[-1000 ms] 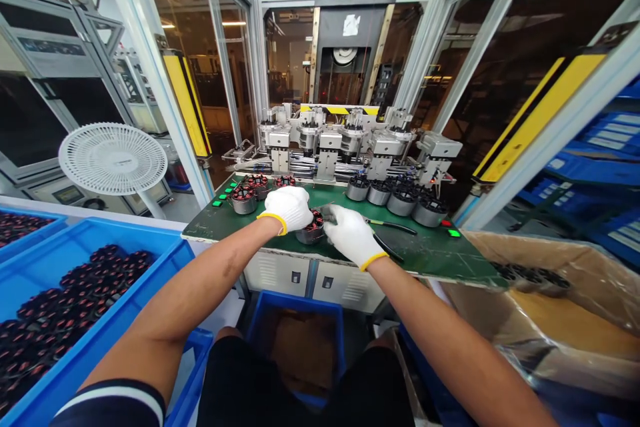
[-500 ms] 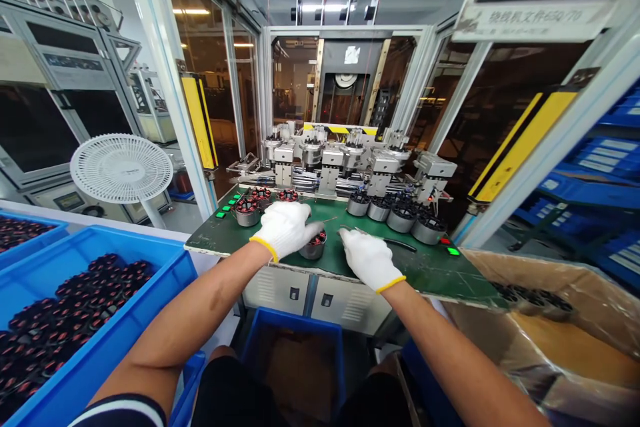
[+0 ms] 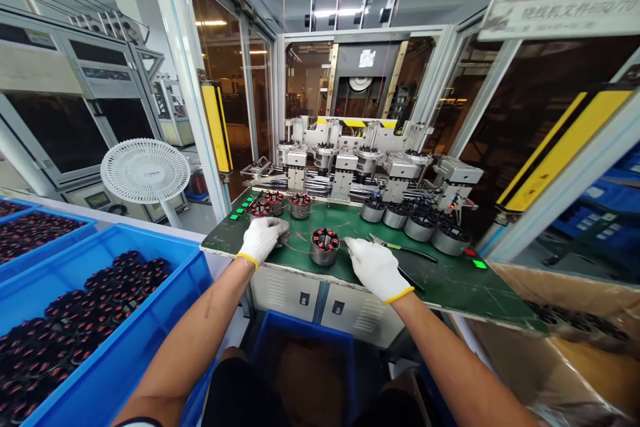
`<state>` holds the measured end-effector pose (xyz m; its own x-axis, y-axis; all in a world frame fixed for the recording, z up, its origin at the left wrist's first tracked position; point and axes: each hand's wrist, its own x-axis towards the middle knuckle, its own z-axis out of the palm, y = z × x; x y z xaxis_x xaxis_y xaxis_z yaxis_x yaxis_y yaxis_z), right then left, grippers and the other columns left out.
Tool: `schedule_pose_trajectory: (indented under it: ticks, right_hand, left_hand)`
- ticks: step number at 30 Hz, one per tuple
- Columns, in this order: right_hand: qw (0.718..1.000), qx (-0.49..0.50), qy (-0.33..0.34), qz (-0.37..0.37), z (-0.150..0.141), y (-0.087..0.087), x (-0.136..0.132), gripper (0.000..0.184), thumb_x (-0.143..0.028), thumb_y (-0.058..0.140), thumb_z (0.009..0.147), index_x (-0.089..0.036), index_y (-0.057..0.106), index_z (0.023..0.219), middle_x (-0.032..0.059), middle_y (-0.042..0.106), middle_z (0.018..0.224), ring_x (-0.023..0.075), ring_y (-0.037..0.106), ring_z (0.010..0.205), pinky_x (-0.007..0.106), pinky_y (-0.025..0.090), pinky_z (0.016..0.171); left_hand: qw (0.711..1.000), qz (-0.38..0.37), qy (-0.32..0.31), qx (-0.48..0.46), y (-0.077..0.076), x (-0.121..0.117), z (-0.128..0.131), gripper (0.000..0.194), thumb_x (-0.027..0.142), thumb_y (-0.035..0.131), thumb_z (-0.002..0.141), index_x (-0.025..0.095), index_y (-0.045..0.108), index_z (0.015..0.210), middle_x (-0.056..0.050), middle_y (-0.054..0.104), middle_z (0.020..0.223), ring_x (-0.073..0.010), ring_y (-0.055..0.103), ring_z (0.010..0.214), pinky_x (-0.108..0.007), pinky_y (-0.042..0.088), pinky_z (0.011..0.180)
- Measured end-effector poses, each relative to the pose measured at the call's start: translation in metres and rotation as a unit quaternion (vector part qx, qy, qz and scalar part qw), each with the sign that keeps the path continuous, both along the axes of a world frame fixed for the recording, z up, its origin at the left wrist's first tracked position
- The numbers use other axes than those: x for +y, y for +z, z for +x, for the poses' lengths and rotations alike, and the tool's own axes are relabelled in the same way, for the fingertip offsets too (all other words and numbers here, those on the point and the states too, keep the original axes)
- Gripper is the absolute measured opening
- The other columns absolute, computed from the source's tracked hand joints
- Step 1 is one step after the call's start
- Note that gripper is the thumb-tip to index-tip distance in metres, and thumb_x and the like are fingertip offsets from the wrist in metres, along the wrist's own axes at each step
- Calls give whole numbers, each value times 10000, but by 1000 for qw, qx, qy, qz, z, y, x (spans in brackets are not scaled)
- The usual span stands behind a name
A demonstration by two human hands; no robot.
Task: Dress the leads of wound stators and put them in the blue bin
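in the head view, the left hand (image 3: 262, 241) in its white knit glove with a yellow cuff is resting low over the near left part of the green bench top (image 3: 450, 287), its wrist angled inward and its fingers curling down and forward. whether those fingers are gripping anything is hidden. the right hand (image 3: 376, 269) is hovering over the bench with its wrist angled inward, its fingers stretched out and loosely together, pointing toward a wound motor stator (image 3: 325, 239) and showing nothing in their hold. that stator is sitting upright in a metal cup (image 3: 324, 256) near the bench's front edge, between the hands and touched by neither. side cutters (image 3: 403, 250) are lying just beyond the right hand, and thin wire offcuts (image 3: 301, 246) are lying left of the stator. two more stators in cups (image 3: 300, 206) are standing just beyond the left hand, while four cups of stators (image 3: 420, 227) are lining up along the far right. a blue crate of stators (image 3: 150, 243) is sitting left of the bench, and a cardboard box (image 3: 520, 363) is sitting right of it.
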<state>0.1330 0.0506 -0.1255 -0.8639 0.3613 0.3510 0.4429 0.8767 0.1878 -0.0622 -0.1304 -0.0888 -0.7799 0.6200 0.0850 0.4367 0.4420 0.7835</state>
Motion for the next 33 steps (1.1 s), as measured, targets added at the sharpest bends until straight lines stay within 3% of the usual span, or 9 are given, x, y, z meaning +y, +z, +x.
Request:
schedule_pose_trajectory:
  ticks: [7,11,14,17,19,22,24,29,33]
  right_hand:
    - [1000,14,-1,4,0,0,0,355,-253,350,963,-233,607,1207,66,687,1021,203,645,845,280,426,703]
    - [996,85,26,3,8,11,-26,400,-308,330,982,-216,516,1324,89,576,1285,207,614,971,279,436,765]
    - [993,64,99,15,6,20,-59,445,-306,294,989,-236,416,1411,81,445,1431,196,611,957,277,437,770]
    - [993,6,104,50,-2,19,-86,451,-262,303,973,-268,401,1413,86,447,1426,178,611,786,291,409,628]
    - [992,-6,101,73,-5,13,-96,415,-223,298,968,-253,474,1343,98,553,1297,180,586,726,301,358,562]
    - [987,-15,139,81,2,2,-101,357,-196,292,967,-225,585,1170,94,645,1002,202,561,728,315,322,558]
    - [985,-14,164,60,12,-2,-101,330,-188,318,956,-213,615,1098,87,640,894,208,554,739,318,325,580]
    - [964,87,156,-199,29,15,-76,306,-229,390,908,-219,649,1070,47,632,760,175,554,683,283,380,615]
    - [794,272,105,-533,11,29,-28,292,-296,428,843,-186,656,989,-38,476,549,110,416,440,232,347,441]
  left_hand:
    - [999,-13,-15,-48,-14,-4,-16,294,355,526,847,160,670,1014,-45,751,851,-123,703,714,-189,555,630]
    - [1000,-4,24,8,13,-27,-23,352,404,498,848,191,649,1084,-37,739,964,-158,691,847,-245,548,753]
    - [978,25,32,206,50,-34,-10,380,475,500,837,265,639,1121,-1,703,1093,-214,639,1017,-313,503,867]
    - [931,-20,-123,343,82,-21,18,463,360,538,816,318,538,1277,9,613,1267,-240,558,1158,-347,450,948]
    - [865,-83,-264,419,90,-4,36,555,252,581,758,329,511,1303,5,551,1345,-266,460,1263,-375,405,999]
    - [780,-163,-380,470,78,24,48,652,236,664,668,283,512,1301,-62,538,1345,-315,390,1304,-414,375,1015]
    - [779,-189,-389,454,62,38,47,690,320,719,623,254,526,1282,-98,567,1287,-328,460,1233,-410,395,985]
    - [841,-155,-404,326,33,51,33,677,415,704,651,280,502,1283,-34,586,1268,-245,573,1112,-296,442,914]
    - [866,-118,-401,274,28,50,31,645,369,716,643,281,514,1248,5,616,1221,-205,600,1062,-252,459,868]
